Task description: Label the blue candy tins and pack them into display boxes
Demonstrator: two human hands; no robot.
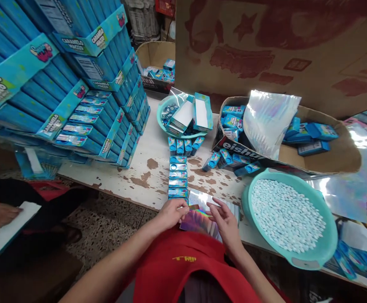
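My left hand (pixel 172 213) is closed in a pinch at the table's front edge. A small brownish strip (pixel 194 207) sticks out from its fingertips; its exact kind is unclear. To the right, my right hand (pixel 224 216) has its fingers apart and holds nothing I can see. Under both hands lies a shiny rainbow-reflecting sheet (pixel 199 221). Just beyond my left hand, a row of small blue candy boxes (pixel 178 174) runs away from me. Several more blue boxes (pixel 183 145) stand at its far end.
Stacked blue display cartons (pixel 85 113) rise at left. A turquoise basin (pixel 246 202) of pale candies stands right. Behind are a smaller bowl (pixel 161 120) with cartons and a cardboard tray (pixel 325 166) of blue boxes. Another person's hand (pixel 0 212) holds a flat carton at far left.
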